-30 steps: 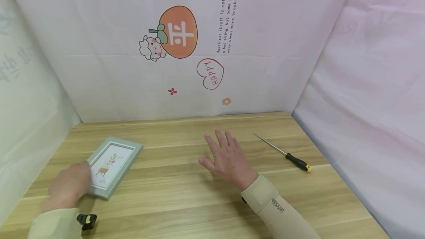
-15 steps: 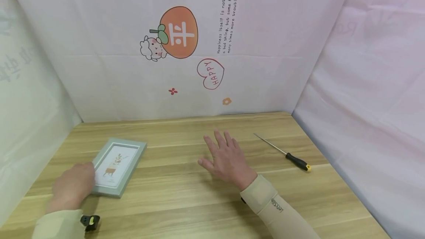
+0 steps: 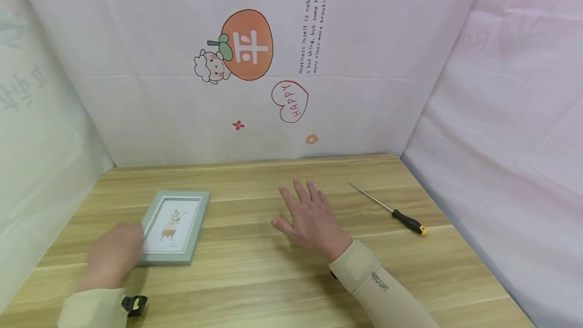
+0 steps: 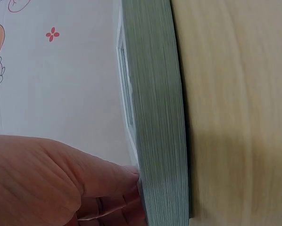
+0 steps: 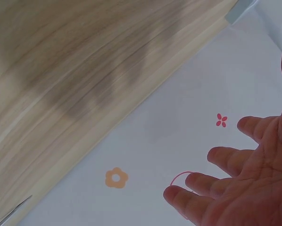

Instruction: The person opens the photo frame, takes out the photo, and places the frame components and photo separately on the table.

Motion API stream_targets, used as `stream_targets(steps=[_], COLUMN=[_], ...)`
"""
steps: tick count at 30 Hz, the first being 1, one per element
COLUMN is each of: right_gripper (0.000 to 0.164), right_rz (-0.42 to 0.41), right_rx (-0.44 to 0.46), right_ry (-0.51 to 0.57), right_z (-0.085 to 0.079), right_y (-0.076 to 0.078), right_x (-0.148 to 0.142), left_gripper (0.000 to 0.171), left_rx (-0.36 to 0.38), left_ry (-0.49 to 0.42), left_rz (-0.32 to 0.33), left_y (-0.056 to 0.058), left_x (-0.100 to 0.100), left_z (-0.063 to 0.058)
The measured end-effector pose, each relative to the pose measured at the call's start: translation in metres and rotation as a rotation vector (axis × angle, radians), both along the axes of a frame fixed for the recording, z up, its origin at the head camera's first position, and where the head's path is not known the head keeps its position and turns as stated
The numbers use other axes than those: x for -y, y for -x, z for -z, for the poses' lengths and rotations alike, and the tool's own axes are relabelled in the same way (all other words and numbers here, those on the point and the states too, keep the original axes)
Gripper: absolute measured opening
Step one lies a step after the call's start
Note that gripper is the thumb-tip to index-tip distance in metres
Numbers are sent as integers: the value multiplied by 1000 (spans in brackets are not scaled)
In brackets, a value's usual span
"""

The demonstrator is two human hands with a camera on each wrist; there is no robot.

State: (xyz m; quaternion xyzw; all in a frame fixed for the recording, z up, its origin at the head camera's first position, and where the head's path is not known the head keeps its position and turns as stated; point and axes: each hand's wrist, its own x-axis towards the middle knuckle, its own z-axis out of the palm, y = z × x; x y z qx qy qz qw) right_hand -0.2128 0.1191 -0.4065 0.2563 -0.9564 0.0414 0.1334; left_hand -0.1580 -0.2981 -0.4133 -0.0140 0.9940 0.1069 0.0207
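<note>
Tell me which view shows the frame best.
The head view: the frame shows nearly its whole face, the left hand covering part of one edge. The left wrist view shows mainly one side, the right only a corner.

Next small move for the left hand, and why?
I'd probably ease the left hand off the picture frame: it lies face up, its far side looks about parallel to the back edge of the table, and that hand grips only its left side. The right hand holds nothing.
</note>
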Motion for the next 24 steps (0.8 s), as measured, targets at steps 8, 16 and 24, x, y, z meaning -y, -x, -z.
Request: stream_targets(steps=[8,16,24], right_gripper=[78,76,78], right_rz=[5,-6,1], right_rx=[12,9,20], right_ry=[-17,-1,-11], right_z=[3,3,2], right_y=[1,0,-1], right_x=[1,2,4], left_gripper=[26,20,24], left_rx=[-37,-49,-50], left_ry=[26,32,36], left_rz=[34,78,91], left_y=[3,3,4], left_x=[-12,-26,-44], left_z=[6,6,5])
